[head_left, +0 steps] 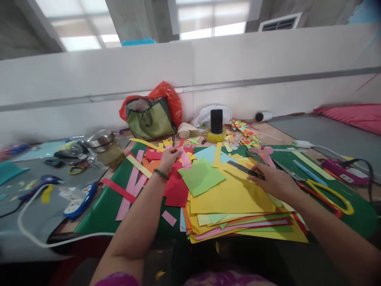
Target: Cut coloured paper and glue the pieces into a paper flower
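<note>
My left hand [169, 159], a dark bead bracelet on its wrist, is closed with its fingertips at a small pink paper piece [186, 159] over red paper [176, 190]. A thin dark object [173, 140] shows just beyond its fingers; I cannot tell whether they touch. In my right hand [271, 179] is a utility knife [242, 169] with a long dark blade, pointing left above the yellow sheets [229, 198]. Between the two hands a light green paper square [202, 176] lies on the stack. Pink strips [131, 186] lie left of my left forearm.
Right of my right hand are scissors [330, 194] and a pink glue gun [263, 151]. A phone [216, 121] stands in a yellow tape roll [216, 136] at the back. A glass jar [106, 149], a green bag [150, 119] and a power strip [80, 201] are on the left.
</note>
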